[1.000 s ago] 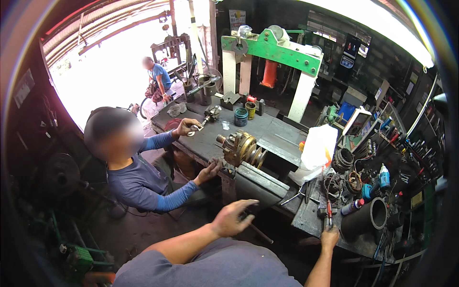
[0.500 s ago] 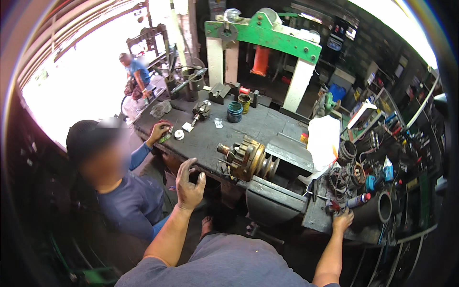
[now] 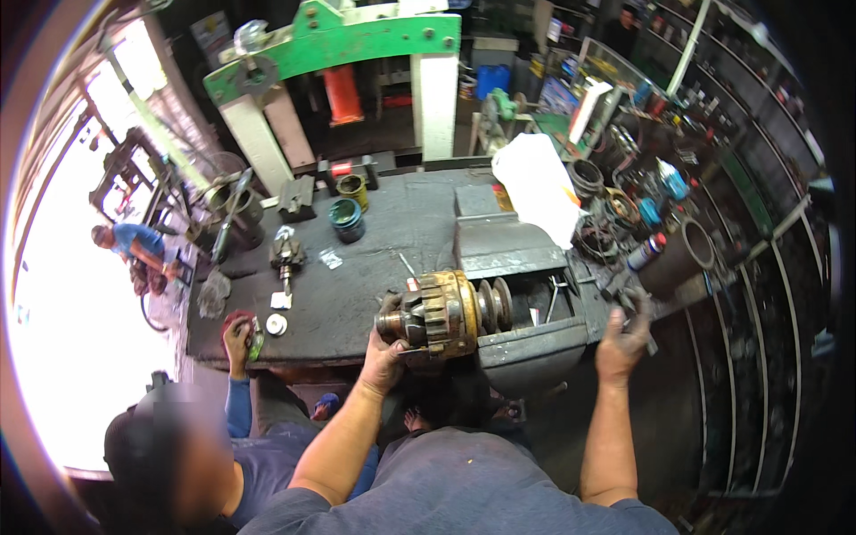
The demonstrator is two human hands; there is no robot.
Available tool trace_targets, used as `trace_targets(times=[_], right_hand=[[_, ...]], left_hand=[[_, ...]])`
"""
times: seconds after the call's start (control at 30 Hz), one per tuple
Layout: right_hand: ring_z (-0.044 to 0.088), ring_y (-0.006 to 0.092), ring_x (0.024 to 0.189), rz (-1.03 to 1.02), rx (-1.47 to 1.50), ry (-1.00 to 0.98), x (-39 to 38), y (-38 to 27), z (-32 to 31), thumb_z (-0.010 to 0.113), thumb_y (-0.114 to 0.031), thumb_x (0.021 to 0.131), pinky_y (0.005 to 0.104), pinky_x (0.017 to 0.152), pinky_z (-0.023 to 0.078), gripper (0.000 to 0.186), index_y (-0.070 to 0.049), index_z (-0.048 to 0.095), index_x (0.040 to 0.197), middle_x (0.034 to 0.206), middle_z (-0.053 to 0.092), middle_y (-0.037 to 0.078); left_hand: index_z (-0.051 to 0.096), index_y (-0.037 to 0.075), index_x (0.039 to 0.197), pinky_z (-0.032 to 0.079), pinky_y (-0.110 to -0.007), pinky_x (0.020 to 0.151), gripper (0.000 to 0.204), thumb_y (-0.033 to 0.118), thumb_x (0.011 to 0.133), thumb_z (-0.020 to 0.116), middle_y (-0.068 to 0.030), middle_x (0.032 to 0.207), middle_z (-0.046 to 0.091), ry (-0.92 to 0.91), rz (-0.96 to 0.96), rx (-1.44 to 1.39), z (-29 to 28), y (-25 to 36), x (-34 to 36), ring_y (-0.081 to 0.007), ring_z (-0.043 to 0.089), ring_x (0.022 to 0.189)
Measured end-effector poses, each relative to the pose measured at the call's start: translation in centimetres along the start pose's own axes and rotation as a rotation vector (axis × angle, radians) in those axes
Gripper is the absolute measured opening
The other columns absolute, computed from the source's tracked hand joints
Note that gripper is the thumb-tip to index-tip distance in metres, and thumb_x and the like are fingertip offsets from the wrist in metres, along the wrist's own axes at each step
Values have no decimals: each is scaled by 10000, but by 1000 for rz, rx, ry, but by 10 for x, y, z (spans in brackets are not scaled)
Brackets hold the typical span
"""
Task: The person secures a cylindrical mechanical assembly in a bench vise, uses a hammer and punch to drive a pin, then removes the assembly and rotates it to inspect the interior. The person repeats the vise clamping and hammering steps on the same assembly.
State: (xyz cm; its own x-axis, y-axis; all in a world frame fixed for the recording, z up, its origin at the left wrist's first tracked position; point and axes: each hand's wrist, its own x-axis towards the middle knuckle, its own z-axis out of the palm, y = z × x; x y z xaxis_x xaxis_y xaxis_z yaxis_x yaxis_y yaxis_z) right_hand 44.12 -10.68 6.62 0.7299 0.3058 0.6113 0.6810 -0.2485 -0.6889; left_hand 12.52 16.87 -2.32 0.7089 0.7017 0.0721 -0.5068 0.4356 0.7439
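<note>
My left hand (image 3: 385, 357) grips the threaded shaft end of a worn, yellowish alternator-like assembly (image 3: 441, 312), whose grooved pulley (image 3: 495, 306) points right over a dark metal channel (image 3: 526, 339) at the bench's front edge. My right hand (image 3: 624, 334) is raised beside the bench's right section, fingers curled round a dark metal tool (image 3: 649, 339), its shape hard to make out. A small rotor (image 3: 285, 254), a white ring (image 3: 276, 324) and open blue (image 3: 346, 219) and yellow (image 3: 351, 190) cans stand on the bench (image 3: 374, 232).
A co-worker (image 3: 267, 473) sits close on my left, a hand (image 3: 237, 343) at a red cloth. Another person (image 3: 138, 254) crouches in the bright doorway. A green-and-white press frame (image 3: 366, 40) rises behind the bench; a white container (image 3: 535, 183), cylinders, cables and tools crowd the right.
My view has swung toward the bench. My left hand has moved onto the assembly and grips it. My right hand has risen from the tools on the right with a dark tool.
</note>
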Motion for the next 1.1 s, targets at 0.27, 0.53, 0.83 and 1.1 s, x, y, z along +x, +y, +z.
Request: trace_targets(times=[0.27,0.53,0.83,1.1], right_hand=[[687,437,1252,-262,-49,-506,-16,-107,62,814,-501,936,518,1068,559,731,-86,593,1497,1368,699,228],[748,418,1143,-126,213,-642,0,-84,39,846,-462,919,482,1017,594,626,-3,712,1323,1236,770,246],[533,515,1423,-507,299,-514,-15,-145,75,922,-465,828,572,1224,420,934,1,524,1533,1504,561,301],[708,399,969,-480,82,-494,-18,-187,156,695,-299,1040,542,1036,512,248,-53,675,1061,948,726,143]], left_hand=[[612,118,1477,601,-467,1040,584,456,1018,738,-61,1351,712,6,86,108,-20,-34,15,-269,698,1238],[568,157,1568,505,-566,1179,797,698,989,647,-121,1542,618,60,-100,-291,-11,-35,19,-355,615,1382],[665,90,1417,603,-514,1051,541,471,1035,696,-117,1329,748,215,4,-403,24,-27,37,-316,737,1161],[716,41,1292,596,-419,994,501,494,1102,619,-114,1228,774,312,148,-225,54,-16,36,-252,746,1085]])
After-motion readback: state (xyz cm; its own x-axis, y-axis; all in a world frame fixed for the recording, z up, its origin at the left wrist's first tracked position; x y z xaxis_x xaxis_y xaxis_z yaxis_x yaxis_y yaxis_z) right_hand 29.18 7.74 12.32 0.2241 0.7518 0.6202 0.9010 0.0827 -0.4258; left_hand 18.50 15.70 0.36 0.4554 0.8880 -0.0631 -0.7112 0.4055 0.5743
